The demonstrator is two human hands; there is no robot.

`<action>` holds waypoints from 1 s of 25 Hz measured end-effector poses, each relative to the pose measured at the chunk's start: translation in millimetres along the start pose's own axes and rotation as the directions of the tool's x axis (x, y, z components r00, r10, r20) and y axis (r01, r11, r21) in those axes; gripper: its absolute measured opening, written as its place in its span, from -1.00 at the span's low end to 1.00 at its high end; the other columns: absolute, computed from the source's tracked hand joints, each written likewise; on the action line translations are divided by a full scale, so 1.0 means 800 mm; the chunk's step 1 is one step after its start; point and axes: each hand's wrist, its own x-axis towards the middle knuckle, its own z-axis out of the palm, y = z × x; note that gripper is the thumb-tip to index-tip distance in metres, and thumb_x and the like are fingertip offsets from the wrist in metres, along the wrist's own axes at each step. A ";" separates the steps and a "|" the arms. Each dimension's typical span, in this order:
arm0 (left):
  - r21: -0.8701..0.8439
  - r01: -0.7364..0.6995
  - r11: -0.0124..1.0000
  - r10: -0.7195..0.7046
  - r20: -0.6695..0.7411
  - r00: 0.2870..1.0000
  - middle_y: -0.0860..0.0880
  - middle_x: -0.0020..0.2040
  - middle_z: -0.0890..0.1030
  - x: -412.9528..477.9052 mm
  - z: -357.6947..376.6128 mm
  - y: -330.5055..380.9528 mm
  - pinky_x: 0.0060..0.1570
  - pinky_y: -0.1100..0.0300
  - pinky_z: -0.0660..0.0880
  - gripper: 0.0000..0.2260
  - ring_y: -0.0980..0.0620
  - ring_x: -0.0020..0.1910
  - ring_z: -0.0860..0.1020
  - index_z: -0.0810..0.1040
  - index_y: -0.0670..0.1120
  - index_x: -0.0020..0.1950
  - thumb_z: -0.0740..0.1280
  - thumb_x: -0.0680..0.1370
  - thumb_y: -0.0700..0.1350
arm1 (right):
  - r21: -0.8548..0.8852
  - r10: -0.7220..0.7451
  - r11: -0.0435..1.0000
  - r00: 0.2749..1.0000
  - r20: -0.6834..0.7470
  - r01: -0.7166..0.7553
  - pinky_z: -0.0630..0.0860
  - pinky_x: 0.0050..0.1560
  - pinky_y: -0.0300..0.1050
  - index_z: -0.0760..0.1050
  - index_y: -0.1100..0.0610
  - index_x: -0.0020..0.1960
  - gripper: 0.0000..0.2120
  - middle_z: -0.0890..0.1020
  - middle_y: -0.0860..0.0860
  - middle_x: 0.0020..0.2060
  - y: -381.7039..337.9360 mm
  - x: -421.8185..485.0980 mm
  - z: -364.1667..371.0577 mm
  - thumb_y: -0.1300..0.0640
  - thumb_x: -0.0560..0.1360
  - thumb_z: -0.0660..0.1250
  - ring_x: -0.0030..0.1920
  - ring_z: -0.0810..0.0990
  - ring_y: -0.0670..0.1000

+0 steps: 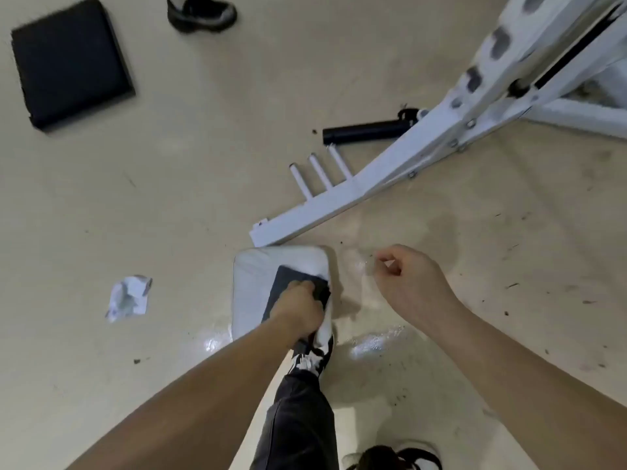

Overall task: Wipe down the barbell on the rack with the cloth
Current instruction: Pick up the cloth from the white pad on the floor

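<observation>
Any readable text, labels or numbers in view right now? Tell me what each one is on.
None can be read.
Crumpled paper on the floor: faint bluish marks, too blurred to read.
White rack frame, black bar end, dark cloth under the left hand: no text shows.

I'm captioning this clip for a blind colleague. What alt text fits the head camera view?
Seen from above, the left hand grips a dark cloth on a white pad on a beige floor, while the right hand hovers loosely curled beside it. A white rack frame with a black barbell sleeve lies beyond; crumpled paper sits left.
</observation>
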 end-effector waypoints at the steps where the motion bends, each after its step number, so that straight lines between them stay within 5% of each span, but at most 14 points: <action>1: 0.009 0.075 0.997 -0.075 0.004 0.997 -0.20 0.36 0.45 0.021 0.008 -0.019 0.18 -0.06 0.53 -0.67 -0.26 0.28 0.51 0.48 -0.12 0.34 0.24 0.59 -0.06 | 0.016 0.008 1.000 0.999 0.034 -0.008 0.44 -0.30 -0.18 0.60 -0.04 -0.02 -0.90 0.58 -0.08 -0.31 0.006 0.011 0.020 0.01 0.57 0.31 -0.38 0.51 -0.07; 3: -0.003 0.190 0.982 -0.190 -0.027 0.981 -0.22 0.50 0.32 0.054 0.022 -0.047 0.32 -0.12 0.43 -0.46 -0.29 0.43 0.36 0.22 -0.12 0.58 0.25 0.63 -0.02 | 0.032 0.047 0.998 0.995 0.089 -0.050 0.45 -0.30 -0.20 0.59 -0.04 0.03 -0.90 0.64 0.00 -0.19 0.019 0.032 0.050 0.01 0.59 0.30 -0.29 0.59 -0.01; 5: -0.056 0.250 0.967 -0.254 -0.081 0.964 -0.22 0.50 0.28 0.075 0.033 -0.061 0.35 -0.12 0.40 -0.38 -0.28 0.45 0.31 0.11 -0.12 0.61 0.29 0.63 -0.02 | 0.081 0.084 0.992 0.987 0.139 -0.096 0.50 -0.26 -0.15 0.59 -0.02 0.00 -0.90 0.67 0.08 -0.13 0.032 0.043 0.074 0.02 0.59 0.30 -0.17 0.67 0.10; 8: -0.260 0.354 0.899 -0.401 -0.160 0.902 -0.21 0.36 0.41 0.088 0.042 -0.068 0.17 -0.06 0.49 -0.42 -0.27 0.31 0.46 0.24 -0.13 0.52 0.39 0.57 -0.09 | 0.135 0.137 0.979 0.981 0.139 -0.156 0.57 -0.14 -0.03 0.62 0.05 -0.07 -0.85 0.70 0.15 -0.14 0.043 0.044 0.083 0.06 0.59 0.29 -0.12 0.68 0.19; 10: -0.447 0.414 0.793 -0.485 -0.052 0.873 -0.19 0.20 0.58 0.086 0.032 -0.068 0.10 0.00 0.58 -0.56 -0.24 0.14 0.59 0.43 -0.17 0.37 0.42 0.53 -0.10 | 0.232 0.211 0.943 0.968 0.134 -0.238 0.60 -0.09 0.02 0.62 0.13 -0.03 -0.84 0.71 0.18 -0.17 0.040 0.033 0.072 0.12 0.61 0.28 -0.21 0.65 0.14; 16: -0.718 0.116 0.686 -0.133 0.033 0.991 -0.06 -0.21 0.66 -0.065 -0.034 0.068 -0.26 0.12 0.56 -0.81 -0.03 -0.26 0.62 0.60 -0.16 0.08 0.38 0.48 -0.21 | 0.461 0.377 0.801 0.920 0.108 -0.382 0.62 -0.03 0.03 0.59 0.10 0.09 -0.89 0.67 0.11 -0.07 0.011 -0.047 -0.024 0.11 0.61 0.33 -0.14 0.62 0.04; 22: -0.910 -0.095 0.404 0.223 -0.002 0.975 -0.19 0.05 0.74 -0.279 -0.195 0.248 0.04 -0.17 0.64 -0.64 -0.21 0.08 0.70 0.65 -0.08 0.16 0.45 0.36 -0.15 | 0.564 0.324 0.774 0.945 0.041 -0.289 0.55 0.26 -0.01 0.51 -0.07 0.35 -0.51 0.60 -0.11 0.21 -0.103 -0.167 -0.196 -0.15 0.47 0.49 0.18 0.62 -0.04; 25: -0.951 -0.091 0.294 0.433 0.048 0.900 -0.16 0.22 0.70 -0.370 -0.268 0.320 0.09 -0.06 0.63 -0.63 -0.15 0.20 0.67 0.60 -0.04 0.32 0.46 0.51 -0.08 | 0.666 0.262 0.708 0.963 0.059 -0.233 0.64 0.05 0.00 0.62 0.06 0.23 -0.63 0.75 -0.01 0.07 -0.168 -0.243 -0.293 -0.13 0.52 0.45 0.06 0.73 0.02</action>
